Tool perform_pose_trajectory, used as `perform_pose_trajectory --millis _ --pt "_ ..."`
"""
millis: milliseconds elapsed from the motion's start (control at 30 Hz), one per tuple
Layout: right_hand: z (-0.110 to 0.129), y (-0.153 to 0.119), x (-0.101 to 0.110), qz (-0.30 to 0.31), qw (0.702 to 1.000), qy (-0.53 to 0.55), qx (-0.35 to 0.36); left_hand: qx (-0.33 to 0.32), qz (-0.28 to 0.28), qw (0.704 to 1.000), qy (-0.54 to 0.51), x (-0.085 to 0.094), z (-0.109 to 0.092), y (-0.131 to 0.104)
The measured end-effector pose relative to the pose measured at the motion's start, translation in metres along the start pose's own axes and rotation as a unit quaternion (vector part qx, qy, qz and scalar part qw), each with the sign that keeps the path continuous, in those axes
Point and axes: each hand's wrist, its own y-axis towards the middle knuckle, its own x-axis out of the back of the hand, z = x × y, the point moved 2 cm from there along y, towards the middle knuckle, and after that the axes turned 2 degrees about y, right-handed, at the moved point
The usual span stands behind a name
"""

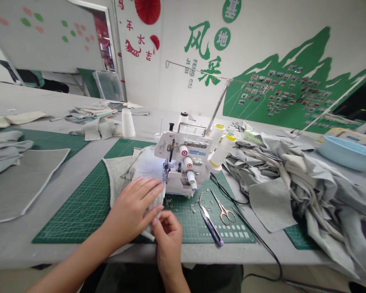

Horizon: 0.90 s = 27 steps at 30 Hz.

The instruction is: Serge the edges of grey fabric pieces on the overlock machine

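Note:
A white overlock sewing machine (183,162) stands on a green cutting mat (79,207), its lamp lighting light grey fabric (122,169) that runs to the presser foot. My left hand (137,203) lies flat on the fabric, fingers stretched toward the foot. Just below it, my right hand (169,236) pinches the fabric's near edge between thumb and curled fingers. Thread cones (222,146) with yellow tops sit at the machine's right side. Purple-handled thread snips (212,228) and a pair of scissors (224,209) lie on the mat to the right, among fabric scraps (192,208).
A big heap of grey fabric (271,183) covers the right side, with a blue basin (350,152) behind it. A white thread cone (128,123) stands at the back left. A grey fabric panel (27,179) lies at left. Black cables (259,236) trail over the table edge.

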Motion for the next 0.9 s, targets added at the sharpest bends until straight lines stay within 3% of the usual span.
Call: perform_pose_trajectory --millis 300,900 --pt "-0.003 -0.001 0.001 -0.006 1.000 -0.007 -0.003 -0.024 0.010 1.000 -0.012 0.009 -0.009 -0.017" --pt "-0.003 -0.001 0.001 0.006 1.000 -0.005 0.000 -0.004 0.023 1.000 0.000 0.002 -0.005 -0.005"
